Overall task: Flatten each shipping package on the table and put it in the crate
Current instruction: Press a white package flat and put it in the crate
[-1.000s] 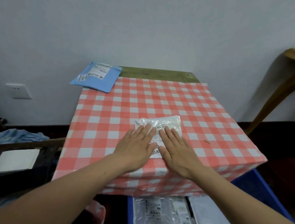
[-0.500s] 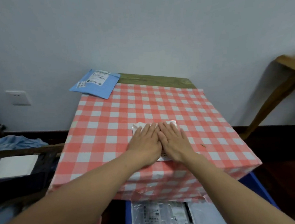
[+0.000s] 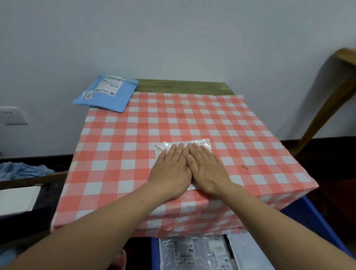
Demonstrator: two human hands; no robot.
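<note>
- Your left hand (image 3: 171, 169) and right hand (image 3: 207, 168) lie flat, fingers straight, pressing the clear package (image 3: 201, 143) at the near middle of the surface (image 3: 130, 138)
- It looks light, limp and slippery; pinch its far edge to lift

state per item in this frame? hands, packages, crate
left hand: flat, fingers straight, pressing the clear package.
right hand: flat, pressing the same package.
clear package: on the tablecloth, under both hands.
blue package: untouched, far left corner, overhanging the edge.
crate: below the tablecloth's near edge, packages inside.
</note>
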